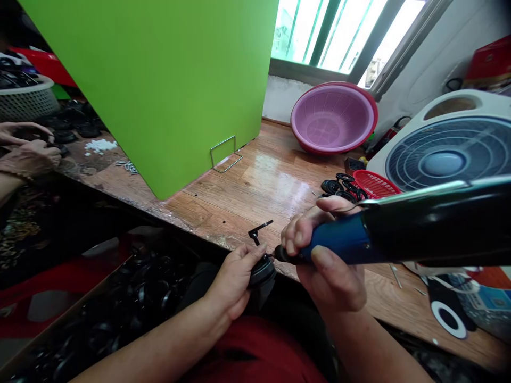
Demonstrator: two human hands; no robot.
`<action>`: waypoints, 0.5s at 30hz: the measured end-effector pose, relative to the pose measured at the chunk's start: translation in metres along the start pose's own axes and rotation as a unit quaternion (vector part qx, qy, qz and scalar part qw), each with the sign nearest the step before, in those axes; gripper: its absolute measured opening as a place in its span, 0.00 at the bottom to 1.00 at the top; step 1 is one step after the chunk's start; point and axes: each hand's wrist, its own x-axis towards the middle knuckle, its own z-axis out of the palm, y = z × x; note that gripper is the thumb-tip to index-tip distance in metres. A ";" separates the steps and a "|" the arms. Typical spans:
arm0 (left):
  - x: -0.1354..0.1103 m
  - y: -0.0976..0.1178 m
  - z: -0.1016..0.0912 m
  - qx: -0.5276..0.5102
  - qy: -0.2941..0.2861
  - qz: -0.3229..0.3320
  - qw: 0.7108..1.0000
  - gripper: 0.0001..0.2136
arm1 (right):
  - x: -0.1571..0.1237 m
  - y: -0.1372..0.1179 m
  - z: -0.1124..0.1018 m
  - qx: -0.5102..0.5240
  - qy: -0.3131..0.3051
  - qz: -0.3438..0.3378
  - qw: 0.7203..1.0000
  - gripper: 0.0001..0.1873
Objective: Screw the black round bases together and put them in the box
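Two grips in play: left hand pinches a round black part just off the front edge of the wooden bench, right hand wraps a blue-and-black power screwdriver. Driver nose points left at the part's upper side; can't confirm bit contact. Black rings sit beyond the right hand, next to a red basket.

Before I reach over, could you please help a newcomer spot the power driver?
From the green panel, look down and right across the wooden tabletop to the right hand. It grips the power driver, long, blue and black, unlike the round part in the left hand.
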 end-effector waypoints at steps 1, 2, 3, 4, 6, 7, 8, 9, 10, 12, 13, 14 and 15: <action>0.000 -0.001 0.000 -0.004 0.000 0.006 1.000 0.16 | -0.001 0.001 -0.001 0.002 -0.004 0.000 1.000 0.22; 0.000 -0.002 0.000 -0.006 0.000 0.011 1.000 0.17 | -0.001 0.002 -0.001 0.002 -0.009 -0.002 1.000 0.20; 0.000 -0.003 -0.001 -0.006 0.002 0.017 1.000 0.17 | -0.002 0.003 -0.002 -0.001 -0.017 -0.005 1.000 0.18; 0.000 -0.004 -0.002 -0.003 0.006 0.023 1.000 0.17 | -0.003 0.004 -0.002 -0.006 -0.024 -0.011 1.000 0.16; 0.000 -0.006 -0.003 0.010 0.013 0.034 0.999 0.18 | -0.006 0.005 -0.002 -0.025 -0.036 -0.027 0.999 0.12; 0.000 -0.006 -0.004 0.019 0.013 0.033 0.999 0.18 | -0.008 0.005 -0.003 -0.036 -0.043 -0.032 0.998 0.11; 0.000 -0.007 -0.005 0.031 0.006 0.024 0.999 0.18 | -0.011 0.005 -0.003 -0.048 -0.051 -0.034 0.997 0.10; -0.001 -0.008 -0.006 0.045 -0.001 0.013 0.999 0.18 | -0.013 0.005 -0.003 -0.057 -0.059 -0.030 0.996 0.10; -0.002 -0.010 -0.007 0.059 -0.009 -0.001 0.998 0.18 | -0.016 0.005 -0.004 -0.064 -0.067 -0.018 0.996 0.10; -0.005 -0.013 -0.012 0.081 -0.022 -0.033 0.996 0.17 | -0.023 0.005 -0.004 -0.063 -0.069 0.020 0.995 0.11; -0.007 -0.014 -0.015 0.086 -0.030 -0.049 0.995 0.16 | -0.026 0.005 -0.003 -0.057 -0.063 0.039 0.996 0.11; -0.009 -0.016 -0.020 0.089 -0.039 -0.064 0.993 0.16 | -0.028 0.005 -0.003 -0.052 -0.059 0.054 0.995 0.10; -0.010 -0.016 -0.027 0.096 -0.052 -0.081 0.991 0.16 | -0.030 0.005 -0.002 -0.048 -0.063 0.067 0.995 0.09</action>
